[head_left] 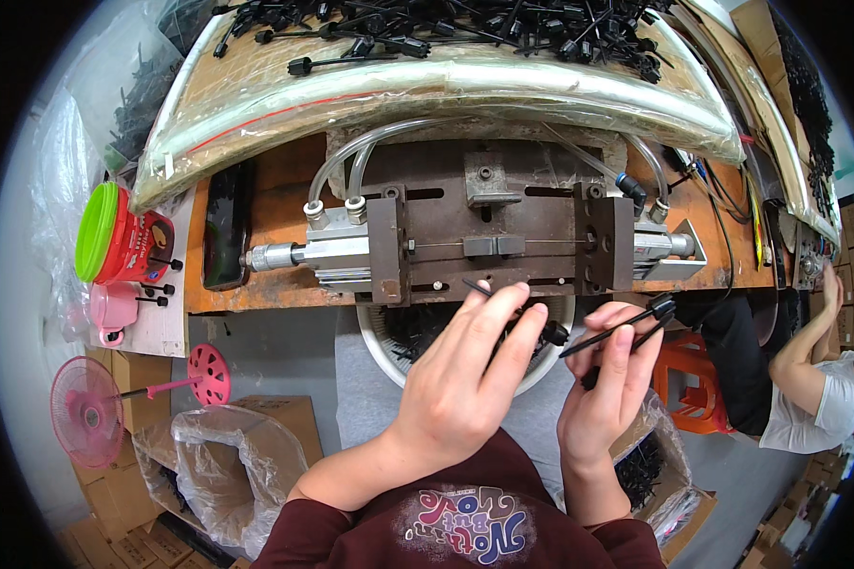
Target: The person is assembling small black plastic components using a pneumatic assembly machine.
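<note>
My left hand is closed on a thin black plastic part whose knobbed end shows beyond the fingers. Its fingertips are just in front of a dark metal fixture. To the right, my right hand pinches black plastic stems with wider, slotted ends, pointing up to the right. The fingers hide part of them, so their number is unclear. In the middle of the fixture, two small metal blocks meet, with air cylinders at either side. Below my hands stands a white basket holding black parts.
A film-wrapped tray heaped with black stems lies behind the fixture. At left are a red tub, a pink cup and a pink fan. Bag-lined boxes flank me. Another person works at far right.
</note>
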Demonstrator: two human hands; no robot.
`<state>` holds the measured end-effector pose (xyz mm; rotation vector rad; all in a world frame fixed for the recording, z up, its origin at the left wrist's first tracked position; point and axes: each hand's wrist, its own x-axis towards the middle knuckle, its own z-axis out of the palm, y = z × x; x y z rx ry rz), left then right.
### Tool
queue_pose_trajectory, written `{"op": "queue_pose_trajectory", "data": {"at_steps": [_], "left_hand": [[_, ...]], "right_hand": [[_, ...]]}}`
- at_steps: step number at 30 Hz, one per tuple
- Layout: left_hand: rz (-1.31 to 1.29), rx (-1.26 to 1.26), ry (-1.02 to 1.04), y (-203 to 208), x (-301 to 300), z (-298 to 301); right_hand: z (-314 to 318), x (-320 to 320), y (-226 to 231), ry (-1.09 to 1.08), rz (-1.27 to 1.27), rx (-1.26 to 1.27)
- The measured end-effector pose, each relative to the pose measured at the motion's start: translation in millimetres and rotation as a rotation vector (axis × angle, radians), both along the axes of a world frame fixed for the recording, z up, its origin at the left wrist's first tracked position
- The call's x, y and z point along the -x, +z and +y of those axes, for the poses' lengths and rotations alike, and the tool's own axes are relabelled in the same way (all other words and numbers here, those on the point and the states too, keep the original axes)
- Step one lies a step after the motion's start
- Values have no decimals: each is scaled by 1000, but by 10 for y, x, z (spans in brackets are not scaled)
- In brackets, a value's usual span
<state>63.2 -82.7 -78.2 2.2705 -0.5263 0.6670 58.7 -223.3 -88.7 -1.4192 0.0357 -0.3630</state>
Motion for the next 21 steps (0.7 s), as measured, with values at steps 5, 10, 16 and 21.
{"op": "queue_pose_trajectory", "data": {"at_steps": [5, 10, 16, 21], "left_hand": [[45, -11, 1, -8, 5, 81], [75, -48, -19, -108, 10, 149], [-10, -219, 10, -133, -116, 191], [19, -303, 47, -62, -178, 194]], "right_hand": [[-39, 8, 100, 112, 47, -213], [-141, 70, 131, 143, 53, -121], [-217, 84, 59, -4, -36, 181], [-252, 82, 43, -42, -106, 373]]}}
